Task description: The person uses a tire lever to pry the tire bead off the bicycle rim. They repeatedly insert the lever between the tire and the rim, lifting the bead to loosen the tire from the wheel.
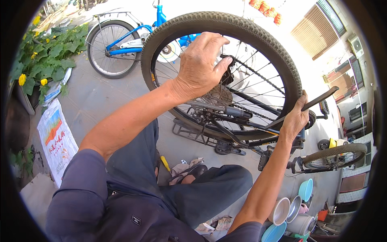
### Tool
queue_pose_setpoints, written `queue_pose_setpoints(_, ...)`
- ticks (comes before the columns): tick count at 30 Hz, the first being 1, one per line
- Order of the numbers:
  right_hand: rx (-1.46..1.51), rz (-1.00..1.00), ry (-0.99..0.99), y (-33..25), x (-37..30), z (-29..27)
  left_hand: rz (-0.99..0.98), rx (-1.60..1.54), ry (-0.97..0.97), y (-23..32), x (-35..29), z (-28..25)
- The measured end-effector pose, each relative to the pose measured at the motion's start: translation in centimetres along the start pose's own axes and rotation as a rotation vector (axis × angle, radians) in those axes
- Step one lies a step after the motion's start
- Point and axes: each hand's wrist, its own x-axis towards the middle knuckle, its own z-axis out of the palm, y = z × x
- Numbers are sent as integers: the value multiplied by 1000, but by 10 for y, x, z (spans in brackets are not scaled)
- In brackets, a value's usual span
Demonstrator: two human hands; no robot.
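An upturned bicycle stands before me, its large rear wheel (219, 18) with a knobbly tyre tilted towards me. My left hand (201, 66) is over the wheel's upper part, thumb and fingers bent but apart, with nothing visible between them. Close behind its thumb are the black rear derailleur (228, 66) and the chain (262, 74). The rear sprocket (217, 97) shows at the hub. My right hand (295, 119) is closed around the tyre's right side, its far fingers hidden. A long dark strip, apparently a mudguard (322, 98), passes beside that hand.
A black rear carrier (193, 133) lies low under the wheel. The front wheel (334, 156) is at the right. Behind stands a blue bicycle (129, 48). Basins (279, 211) cluster at lower right. A printed sack (56, 141) and leafy plants (54, 52) are on the left.
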Motion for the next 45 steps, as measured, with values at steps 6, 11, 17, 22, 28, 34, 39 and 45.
queue_pose_setpoints(6,-89,91,5,19,-5,-14,-836,-1080,-117,-8,23,-5)
queue_pose_setpoints(11,-19,134,40,26,-23,-20,-1116,-1533,-22,-7,37,4)
queue_pose_setpoints(17,125,73,118,45,-42,-22,-1006,-1442,81,29,33,8)
queue_pose_setpoints(22,58,-62,192,68,-63,-13,-976,-1488,-80,20,44,17)
queue_pose_setpoints(28,109,56,245,83,-65,-17,-962,-1487,-197,38,46,38)
queue_pose_setpoints(34,208,117,215,84,-64,-30,-868,-1734,-370,31,57,32)
queue_pose_setpoints(39,205,123,47,71,-64,-42,-941,-1433,-165,43,59,22)
queue_pose_setpoints(45,206,7,55,57,-62,-37,-1007,-1237,10,22,56,-3)
